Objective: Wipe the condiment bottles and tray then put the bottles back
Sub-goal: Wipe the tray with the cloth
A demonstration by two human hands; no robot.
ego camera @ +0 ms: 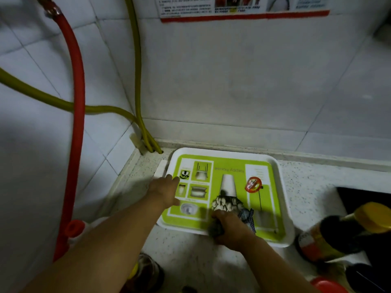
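A white tray (281,187) with a lime-green printed picture lies on the speckled counter in the corner, with no bottles on it. My left hand (164,192) rests on the tray's left rim, fingers fairly straight. My right hand (229,230) grips a dark, patterned cloth (246,216) pressed onto the tray near its front edge. Dark condiment bottles (330,240) with yellow caps stand on the counter to the right of the tray. Another bottle with a red cap (73,228) shows at the lower left beside my arm.
White tiled walls meet behind the tray. A red hose (77,102) and yellow-green hoses (137,81) run down the left wall into a hole at the counter corner. A black hob edge (364,197) lies at right. A jar (148,269) and a red lid (328,285) sit at the bottom.
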